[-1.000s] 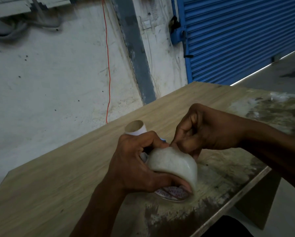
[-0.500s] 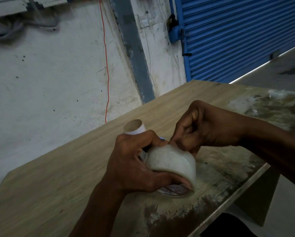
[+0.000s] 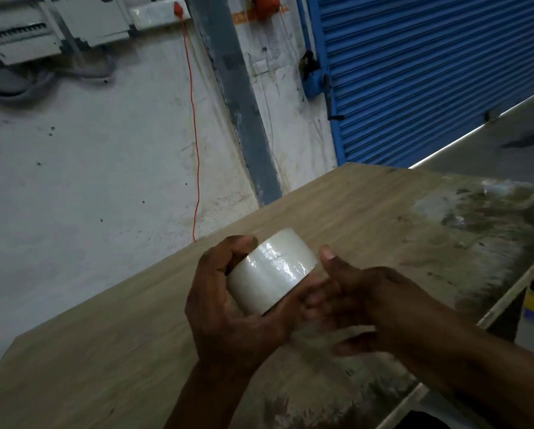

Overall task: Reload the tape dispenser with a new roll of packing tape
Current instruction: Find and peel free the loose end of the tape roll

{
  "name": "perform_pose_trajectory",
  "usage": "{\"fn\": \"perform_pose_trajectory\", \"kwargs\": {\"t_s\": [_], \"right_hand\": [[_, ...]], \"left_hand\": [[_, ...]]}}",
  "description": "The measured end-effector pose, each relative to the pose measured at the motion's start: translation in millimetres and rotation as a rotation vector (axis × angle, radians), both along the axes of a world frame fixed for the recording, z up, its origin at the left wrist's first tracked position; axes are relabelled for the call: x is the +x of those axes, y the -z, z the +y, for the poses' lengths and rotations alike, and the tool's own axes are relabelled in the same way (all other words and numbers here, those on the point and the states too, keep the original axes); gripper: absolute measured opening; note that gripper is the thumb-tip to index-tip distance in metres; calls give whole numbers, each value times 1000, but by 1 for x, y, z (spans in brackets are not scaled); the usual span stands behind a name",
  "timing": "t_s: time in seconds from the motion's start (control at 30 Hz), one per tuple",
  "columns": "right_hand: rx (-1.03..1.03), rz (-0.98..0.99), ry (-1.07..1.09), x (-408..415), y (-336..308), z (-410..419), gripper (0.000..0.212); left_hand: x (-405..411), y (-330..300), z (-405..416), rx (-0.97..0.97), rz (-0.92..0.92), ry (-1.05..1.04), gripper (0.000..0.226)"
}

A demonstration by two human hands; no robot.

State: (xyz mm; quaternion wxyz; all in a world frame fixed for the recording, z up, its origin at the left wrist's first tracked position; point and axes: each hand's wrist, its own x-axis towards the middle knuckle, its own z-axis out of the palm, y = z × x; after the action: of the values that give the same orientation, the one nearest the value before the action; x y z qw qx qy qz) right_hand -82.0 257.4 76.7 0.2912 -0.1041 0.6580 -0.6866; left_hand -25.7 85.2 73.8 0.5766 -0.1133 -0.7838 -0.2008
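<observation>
Left hand point(image 3: 228, 308) gripping clear tape roll point(image 3: 271, 274), right hand point(image 3: 352, 295) touching it

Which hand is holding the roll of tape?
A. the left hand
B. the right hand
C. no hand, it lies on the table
A: the left hand curls round the tape roll and holds it above the table, while the right hand is blurred beside it with its fingers out.

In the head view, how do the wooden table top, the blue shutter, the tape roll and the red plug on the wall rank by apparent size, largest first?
1. wooden table top, though it is nearest the camera
2. blue shutter, farther back, so its true size is unsure
3. tape roll
4. red plug
</observation>
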Motion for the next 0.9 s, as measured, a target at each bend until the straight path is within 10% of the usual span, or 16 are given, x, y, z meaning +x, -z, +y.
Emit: {"fn": "perform_pose_trajectory", "kwargs": {"t_s": [0.17,0.4,0.6,0.9], "right_hand": [[-310,-104,52,-11,-13,-8,34],[-116,355,7,-31,-25,1,38],[-171,513,-197,-38,-31,9,44],[-216,463,-172,-43,-15,9,44]], "left_hand": [[-5,15,1,-5,-257,209,77],[-6,-2,-13,43,-222,308,25],[-14,-7,-41,152,-526,369,75],[-4,-15,-38,349,-827,629,59]]}}
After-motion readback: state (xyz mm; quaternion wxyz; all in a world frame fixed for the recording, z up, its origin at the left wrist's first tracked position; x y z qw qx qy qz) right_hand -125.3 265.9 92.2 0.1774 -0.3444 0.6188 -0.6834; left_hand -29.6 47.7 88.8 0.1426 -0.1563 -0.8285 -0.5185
